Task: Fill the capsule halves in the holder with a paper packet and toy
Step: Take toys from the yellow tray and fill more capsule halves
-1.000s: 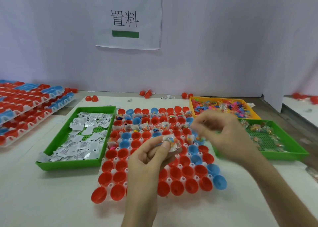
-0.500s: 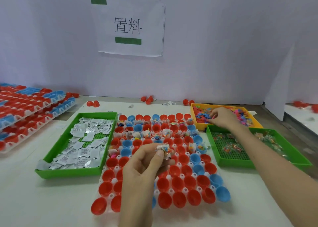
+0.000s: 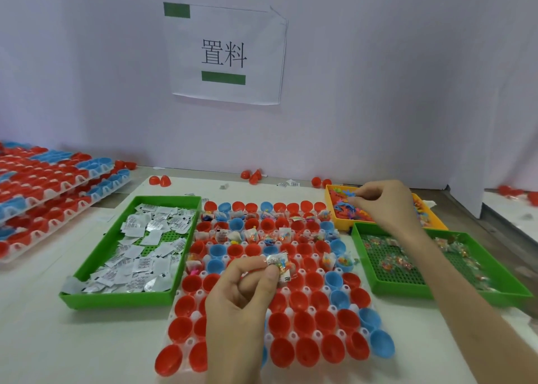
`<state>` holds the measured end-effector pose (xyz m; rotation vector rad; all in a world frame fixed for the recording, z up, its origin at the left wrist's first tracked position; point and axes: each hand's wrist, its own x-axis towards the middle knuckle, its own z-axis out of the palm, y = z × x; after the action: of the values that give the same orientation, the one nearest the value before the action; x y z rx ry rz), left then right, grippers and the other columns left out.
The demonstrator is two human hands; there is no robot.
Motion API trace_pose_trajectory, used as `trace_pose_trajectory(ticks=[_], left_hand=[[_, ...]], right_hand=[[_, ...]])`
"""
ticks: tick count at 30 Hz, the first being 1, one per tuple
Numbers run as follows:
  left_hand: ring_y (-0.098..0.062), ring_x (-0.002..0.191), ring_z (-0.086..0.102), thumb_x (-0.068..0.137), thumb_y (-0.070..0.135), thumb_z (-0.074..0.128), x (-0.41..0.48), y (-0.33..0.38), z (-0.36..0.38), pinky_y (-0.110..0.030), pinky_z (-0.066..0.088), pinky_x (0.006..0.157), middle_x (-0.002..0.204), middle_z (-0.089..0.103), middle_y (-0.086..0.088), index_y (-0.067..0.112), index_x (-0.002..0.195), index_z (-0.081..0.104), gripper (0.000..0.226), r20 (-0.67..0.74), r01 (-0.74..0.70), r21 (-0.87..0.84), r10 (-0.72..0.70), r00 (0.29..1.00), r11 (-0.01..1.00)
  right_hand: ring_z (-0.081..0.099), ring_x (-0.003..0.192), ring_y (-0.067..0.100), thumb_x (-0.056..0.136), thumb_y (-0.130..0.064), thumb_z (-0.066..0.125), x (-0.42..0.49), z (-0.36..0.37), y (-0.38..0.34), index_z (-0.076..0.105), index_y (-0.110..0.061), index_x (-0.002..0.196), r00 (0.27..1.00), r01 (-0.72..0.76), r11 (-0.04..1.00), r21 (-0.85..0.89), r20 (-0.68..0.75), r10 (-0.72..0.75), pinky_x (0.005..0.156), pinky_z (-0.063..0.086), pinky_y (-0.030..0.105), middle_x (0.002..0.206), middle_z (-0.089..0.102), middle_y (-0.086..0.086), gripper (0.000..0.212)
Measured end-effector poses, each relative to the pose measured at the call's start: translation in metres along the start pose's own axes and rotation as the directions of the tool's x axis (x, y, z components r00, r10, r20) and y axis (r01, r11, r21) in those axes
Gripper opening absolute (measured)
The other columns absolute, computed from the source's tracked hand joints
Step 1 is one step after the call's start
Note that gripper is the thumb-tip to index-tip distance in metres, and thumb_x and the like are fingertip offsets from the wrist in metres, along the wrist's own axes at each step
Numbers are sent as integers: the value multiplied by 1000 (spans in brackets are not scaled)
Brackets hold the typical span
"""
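Thumb and forefinger of your left hand [image 3: 241, 293] pinch a clear-wrapped toy [image 3: 279, 262] together with a white printed paper packet [image 3: 286, 277], the other fingers curled into the palm. You hold the pair just above the middle of the holder [image 3: 189, 342], over its red and blue capsule halves [image 3: 304, 325]. The far rows of halves already hold packets and toys, while the near rows are bare. Your right hand [image 3: 387, 206] reaches into the yellow tray [image 3: 342, 225], fingers curled, fingertips pinching the loose toys [image 3: 346, 209] at its far left corner. Paper packets [image 3: 145, 246] fill the left green tray [image 3: 116, 300]. Wrapped toys [image 3: 390, 264] lie in the right green tray [image 3: 422, 290].
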<state>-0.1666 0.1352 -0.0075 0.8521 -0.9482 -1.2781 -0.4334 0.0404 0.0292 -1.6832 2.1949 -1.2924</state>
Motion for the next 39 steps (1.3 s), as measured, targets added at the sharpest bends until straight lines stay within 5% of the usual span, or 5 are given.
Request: trace_pose_trajectory(ticks=[5,17,26,31,39], left_hand=[[-15,71,74,54,32,77,-3,1,6,-15,55,64,76,76,-9,26,77,78,24,11,-18,-20,18,1000,1000],[-14,73,71,52,38,78,-6,4,2,-20,57,64,79,75,-6,24,76,79,28,-72,-47,-76,41,997,996],[-12,84,74,54,38,78,-10,7,4,-16,56,66,83,77,1,39,85,80,31,-189,-88,-127,63,980,988],[-18,88,75,54,41,77,-13,7,4,-16,57,68,89,78,-3,35,84,80,32,-76,-45,-81,38,996,996],[-18,82,75,66,39,75,-8,16,-13,-18,57,71,85,78,-3,32,90,80,26,245,-125,143,88,966,982]], right_hand=[[69,75,-4,85,-17,75,-102,-11,-66,71,-45,87,983,114,932,345,95,-155,69,52,8,80,73,-24,28],[71,82,2,80,-6,79,-165,32,-98,78,-45,80,986,47,775,630,96,-138,69,52,10,81,75,-18,39],[66,76,8,76,-37,75,-169,27,-103,72,-53,95,939,53,700,713,202,-277,69,52,14,83,71,-14,25],[71,82,10,84,-33,76,-168,27,-101,78,-33,87,966,101,720,686,107,-237,69,54,15,82,75,-11,3],[70,85,14,83,-23,74,-161,8,-84,79,-28,87,941,182,831,527,154,-303,76,56,32,84,73,-10,8]])
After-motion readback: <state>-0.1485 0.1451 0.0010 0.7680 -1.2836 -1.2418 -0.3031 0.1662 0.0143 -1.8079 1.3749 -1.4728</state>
